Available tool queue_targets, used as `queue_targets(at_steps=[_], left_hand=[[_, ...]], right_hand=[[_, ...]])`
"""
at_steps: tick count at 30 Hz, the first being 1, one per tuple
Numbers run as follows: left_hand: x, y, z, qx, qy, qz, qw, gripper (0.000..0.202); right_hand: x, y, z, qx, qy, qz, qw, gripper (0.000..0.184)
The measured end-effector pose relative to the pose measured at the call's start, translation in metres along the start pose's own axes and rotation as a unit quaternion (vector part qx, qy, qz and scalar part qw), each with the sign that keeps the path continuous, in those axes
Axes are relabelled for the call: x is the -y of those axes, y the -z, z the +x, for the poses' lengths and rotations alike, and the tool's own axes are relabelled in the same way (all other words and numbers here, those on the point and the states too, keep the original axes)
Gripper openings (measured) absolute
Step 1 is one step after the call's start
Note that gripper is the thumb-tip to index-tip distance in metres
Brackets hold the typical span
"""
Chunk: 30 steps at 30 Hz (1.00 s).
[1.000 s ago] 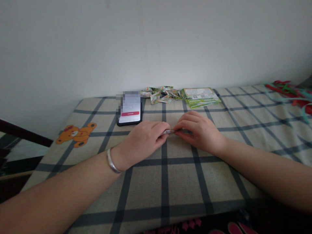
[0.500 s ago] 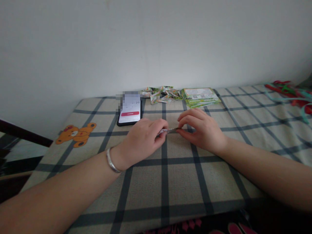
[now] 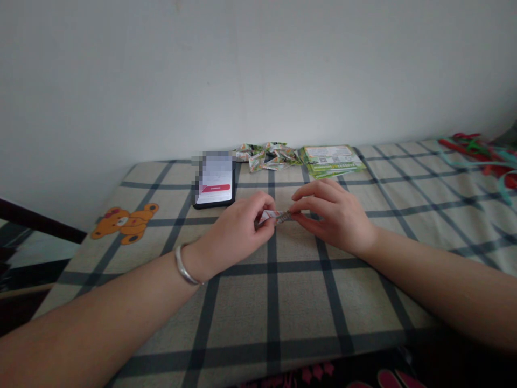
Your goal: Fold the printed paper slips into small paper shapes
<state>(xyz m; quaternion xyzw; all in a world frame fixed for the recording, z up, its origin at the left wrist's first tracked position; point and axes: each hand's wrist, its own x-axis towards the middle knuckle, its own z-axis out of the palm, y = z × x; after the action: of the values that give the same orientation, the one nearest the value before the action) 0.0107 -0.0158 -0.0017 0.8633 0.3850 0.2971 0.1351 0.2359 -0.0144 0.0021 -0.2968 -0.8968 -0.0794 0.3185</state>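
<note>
A small folded piece of printed paper (image 3: 283,216), whitish with red and grey marks, stretches between my two hands above the checked cloth. My left hand (image 3: 244,221), with a silver bangle at the wrist, pinches its left end between thumb and fingers. At the other end, my right hand (image 3: 333,213) pinches the tip with thumb and fingertips. Both hands cover parts of the paper, so its full shape is hidden. Beyond them, near the wall, lie several folded printed paper pieces (image 3: 274,157) and a stack of green printed leaflets (image 3: 333,160).
A phone (image 3: 216,180) with a lit screen lies left of the folded pieces. The checked tablecloth (image 3: 307,302) bears a bear picture (image 3: 127,222) on the left. Red, green and teal ribbon-like strips (image 3: 484,156) lie at the far right. A plain wall (image 3: 258,70) borders the back.
The paper between my hands has tilted so that more of its printed face shows. My left fingers have shifted slightly, and my right hand has moved a little to the left.
</note>
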Motion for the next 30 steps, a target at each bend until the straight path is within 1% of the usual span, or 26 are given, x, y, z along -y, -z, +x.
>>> queue_targets(at_steps=[4, 6, 10, 14, 16, 19, 21, 30], left_hand=[[0.0016, -0.0007, -0.0004, 0.001, -0.027, 0.025, 0.999, 0.008], [0.0022, -0.0004, -0.0006, 0.000, -0.043, 0.045, 0.998, 0.008], [0.0025, 0.0005, -0.0007, -0.004, -0.051, 0.051, 0.997, 0.007], [0.0033, 0.0005, -0.0010, -0.010, -0.059, 0.060, 0.996, 0.006], [0.0041, 0.0002, -0.0010, -0.021, -0.084, 0.080, 0.993, 0.006], [0.0053, 0.0000, -0.0003, -0.041, -0.139, 0.108, 0.984, 0.007], [0.0056, 0.0002, 0.0005, -0.049, -0.157, 0.117, 0.979, 0.008], [0.0075, 0.0006, 0.0018, -0.051, -0.163, 0.108, 0.979, 0.010]], right_hand=[[-0.0014, -0.0020, 0.0022, -0.013, -0.025, 0.039, 0.999, 0.010], [-0.0026, -0.0026, 0.0021, -0.024, -0.029, 0.039, 0.999, 0.011], [-0.0044, -0.0021, 0.0001, -0.041, -0.008, 0.008, 0.999, 0.007], [-0.0045, -0.0008, -0.0005, -0.034, 0.001, -0.003, 0.999, 0.006], [-0.0042, -0.0005, 0.0001, -0.030, -0.006, 0.003, 1.000, 0.006], [-0.0039, -0.0004, 0.0010, -0.031, -0.018, 0.017, 0.999, 0.006], [-0.0040, -0.0003, 0.0014, -0.029, -0.022, 0.022, 0.999, 0.006], [-0.0054, -0.0018, 0.0004, -0.025, -0.005, 0.006, 1.000, 0.004]])
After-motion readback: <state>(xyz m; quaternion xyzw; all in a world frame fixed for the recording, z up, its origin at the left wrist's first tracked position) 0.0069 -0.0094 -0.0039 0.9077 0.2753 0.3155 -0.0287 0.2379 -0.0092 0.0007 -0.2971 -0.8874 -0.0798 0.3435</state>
